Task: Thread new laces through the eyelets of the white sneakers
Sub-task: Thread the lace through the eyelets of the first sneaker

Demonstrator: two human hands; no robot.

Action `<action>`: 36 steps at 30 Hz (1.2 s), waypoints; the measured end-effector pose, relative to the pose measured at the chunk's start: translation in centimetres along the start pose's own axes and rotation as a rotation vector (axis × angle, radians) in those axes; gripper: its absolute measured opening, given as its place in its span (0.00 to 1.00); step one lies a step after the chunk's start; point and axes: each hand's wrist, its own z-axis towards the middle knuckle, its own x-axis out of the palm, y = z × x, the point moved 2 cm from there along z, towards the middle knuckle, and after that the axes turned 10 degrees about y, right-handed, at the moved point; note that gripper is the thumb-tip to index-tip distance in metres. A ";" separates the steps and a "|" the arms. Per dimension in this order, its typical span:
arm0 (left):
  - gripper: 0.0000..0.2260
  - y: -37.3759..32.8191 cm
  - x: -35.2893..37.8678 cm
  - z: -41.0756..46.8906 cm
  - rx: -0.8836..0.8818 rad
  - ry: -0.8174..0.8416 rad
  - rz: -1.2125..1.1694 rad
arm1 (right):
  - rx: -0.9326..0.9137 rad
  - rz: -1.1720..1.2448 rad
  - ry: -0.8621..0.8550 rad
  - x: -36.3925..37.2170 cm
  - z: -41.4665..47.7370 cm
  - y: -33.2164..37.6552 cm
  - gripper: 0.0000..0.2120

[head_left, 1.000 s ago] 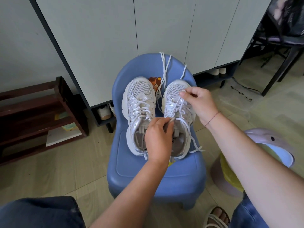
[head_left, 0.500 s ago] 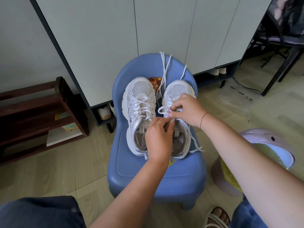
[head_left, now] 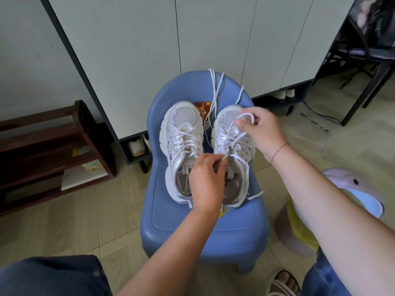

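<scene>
White mesh left sneaker (head_left: 181,144): stands on the seat of the blue plastic chair (head_left: 203,223), toe away, and looks laced criss-cross to the top.
Right sneaker (head_left: 229,127): stands just beside it, with crossings over most eyelets.
Still to do: probably its top eyelets and the slack; loose lace lengths (head_left: 213,86) trail over the chair back.
Left hand (head_left: 206,180): fingers are clamped on the right sneaker's upper by the tongue.
Right hand (head_left: 261,129): pinches a white lace loop (head_left: 249,116) above the toe.
Change: half a second ago the right hand sat low beside the left hand. Now it has risen toward the toe, drawing lace out.
</scene>
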 end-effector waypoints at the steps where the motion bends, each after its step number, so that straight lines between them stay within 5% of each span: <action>1: 0.07 0.0 0.0 0.0 -0.002 -0.001 -0.001 | -0.004 -0.118 -0.011 0.2 -0.1 -0.1 0.26; 4: 0.08 0.0 0.1 0.1 -0.004 0.001 -0.002 | -0.148 -0.234 -0.096 0.2 -0.6 0.3 0.42; 13: 0.07 0.0 0.0 0.2 0.019 -0.009 0.009 | -0.215 -0.694 0.225 2.1 -1.2 -0.9 0.06; 22: 0.07 0.0 0.2 0.2 0.012 -0.011 0.024 | -0.194 -0.746 0.211 2.6 -1.0 -0.2 0.03; 28: 0.08 0.0 0.2 0.2 0.018 -0.029 0.030 | -0.268 -0.570 0.054 2.8 -1.0 -1.3 0.04; 36: 0.08 0.0 0.0 0.0 0.013 -0.012 -0.005 | -0.177 0.228 -0.191 -1.0 0.2 2.4 0.08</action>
